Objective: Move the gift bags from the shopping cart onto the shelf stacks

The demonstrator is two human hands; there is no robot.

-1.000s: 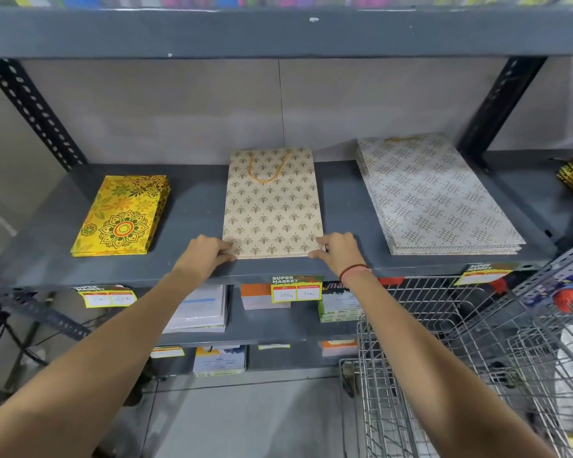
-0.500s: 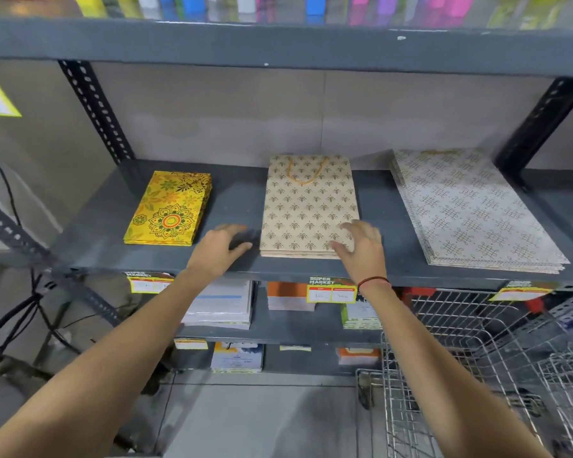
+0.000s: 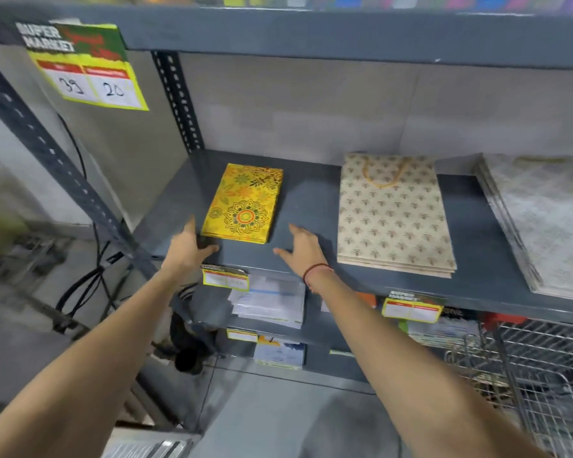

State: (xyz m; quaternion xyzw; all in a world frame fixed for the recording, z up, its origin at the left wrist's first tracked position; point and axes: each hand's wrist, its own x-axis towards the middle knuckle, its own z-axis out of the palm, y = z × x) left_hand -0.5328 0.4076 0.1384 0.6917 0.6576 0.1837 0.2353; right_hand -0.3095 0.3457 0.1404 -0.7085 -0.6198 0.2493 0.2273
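Bare forearms: both arms reach up from the bottom of the frame toward the grey metal shelf (image 3: 311, 206), nothing carried in either.
Cart: the wire shopping cart (image 3: 543, 375) sits low on the right, just under the shelf edge — its contents too blurred to make out.
Right hand: the right hand (image 3: 303, 247) hovers over bare shelf, fingers spread and empty, a red thread band at the wrist, between the yellow stack and the beige stack.
Left hand: the left hand (image 3: 187, 247) is at the shelf's front edge, fingers splayed open, thumb just below the near left corner of the yellow stack; whether it touches the paper I cannot tell.
Yellow gift bags: the yellow stack (image 3: 244, 204) lies flat on the left of the shelf — bright yellow, with orange flowers and a dark-lined mandala with a red ring at its centre, edges squared.
Beige gift bags: the beige stack (image 3: 392, 216) lies flat mid-shelf, cream paper dotted with small gold motifs, a gold cord handle looped at the far end, lower bags fanned out slightly at the near edge.
Pale patterned stack: the pale stack (image 3: 543, 223) is at the far right, blurred, running out of frame.
Price tag: a green and yellow supermarket tag (image 3: 86, 66) hangs from the upper shelf, reading 39 and 20.
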